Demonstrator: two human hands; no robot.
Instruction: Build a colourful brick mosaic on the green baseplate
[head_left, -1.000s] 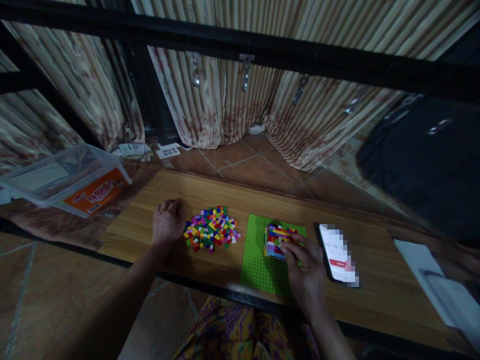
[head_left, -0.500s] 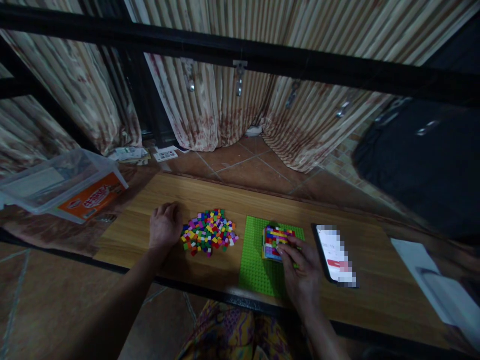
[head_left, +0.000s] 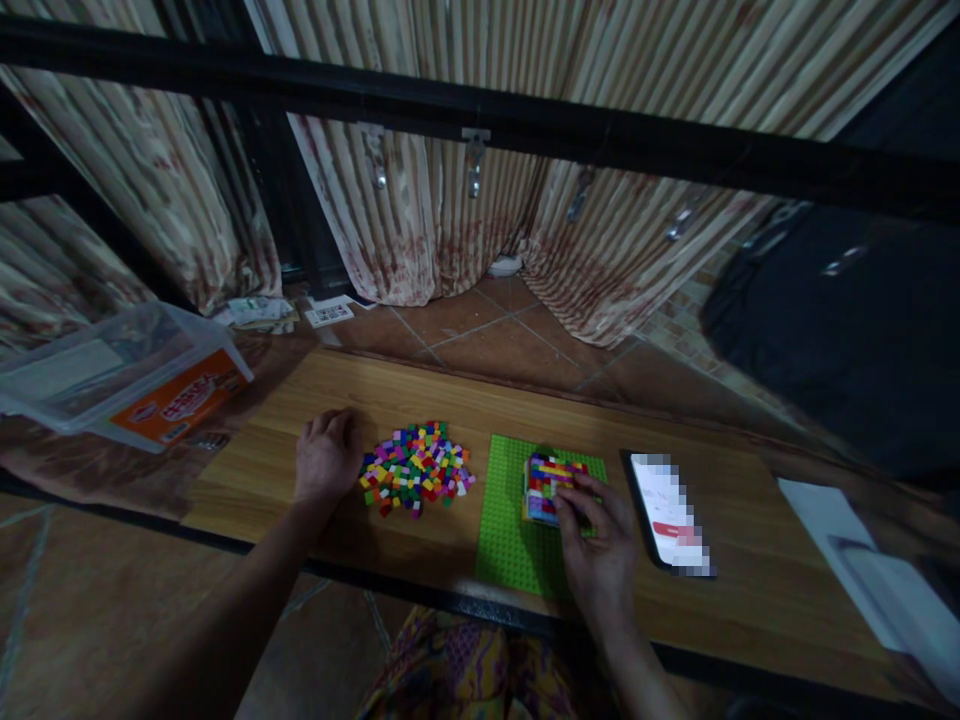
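My right hand (head_left: 602,545) is over a green studded baseplate (head_left: 504,545). Its thumb and index finger are pinched together at the top of a block built from many-coloured toy bricks (head_left: 541,482), which sits on the plate. Whatever is between those fingertips is too small to make out. On the wooden board, my left hand (head_left: 328,455) rests with its fingers curled in, and their inside is hidden. Just right of it lies a loose heap of small coloured toy bricks (head_left: 416,468).
A phone (head_left: 670,515) with a lit screen lies right of the baseplate. White sheets (head_left: 840,545) are at the board's right end. Beyond its left end stands a clear plastic bin (head_left: 135,375) with an orange label. Striped curtains (head_left: 450,220) hang behind a dark bar (head_left: 450,95).
The right fingertips have shifted slightly on the brick block. The left hand stays by the heap. The whole view has moved a little.
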